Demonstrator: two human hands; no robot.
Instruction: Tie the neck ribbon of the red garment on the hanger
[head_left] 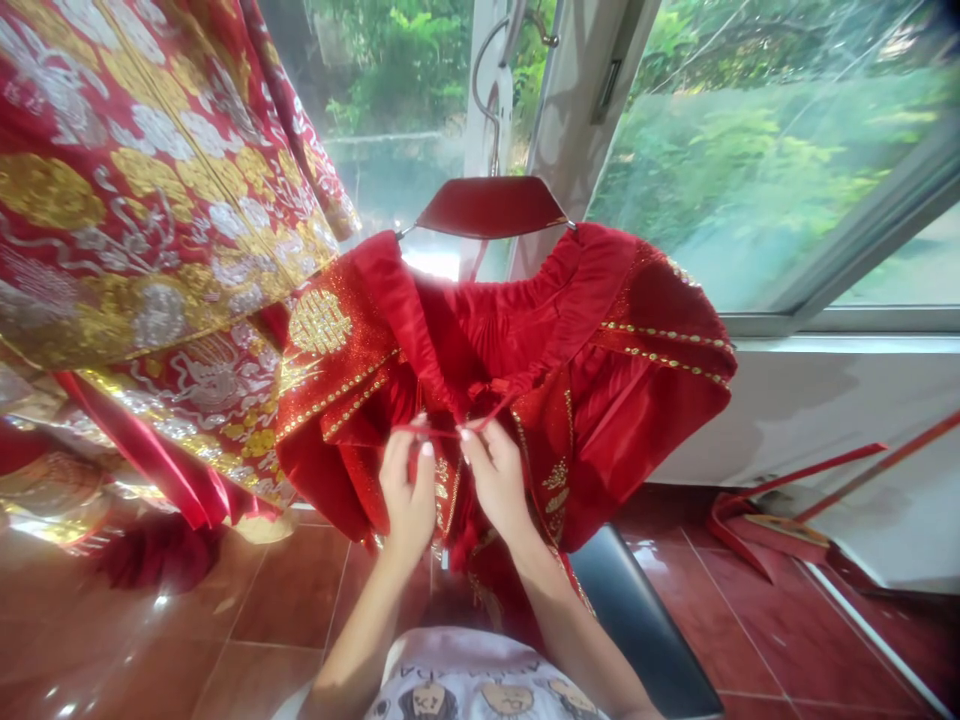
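A red garment (645, 420) with gold trim and a gathered neckline hangs from a dark red hanger (491, 207) before me. Its thin red drawstring (442, 433) stretches between my two hands at the front opening. My left hand (409, 480) pinches the string between thumb and fingers. A short way to the right, my right hand (495, 470) also grips the string, thumb against fingertips. Both hands are just below the neckline, in front of the gold-embroidered front panels.
A red, gold and silver embroidered costume (172, 190) hangs close on the left. Behind the hanger are windows (772, 170) and their frame. A black seat (637, 620) stands below right. A red dustpan and broom (787, 530) lean by the wall on the tiled floor.
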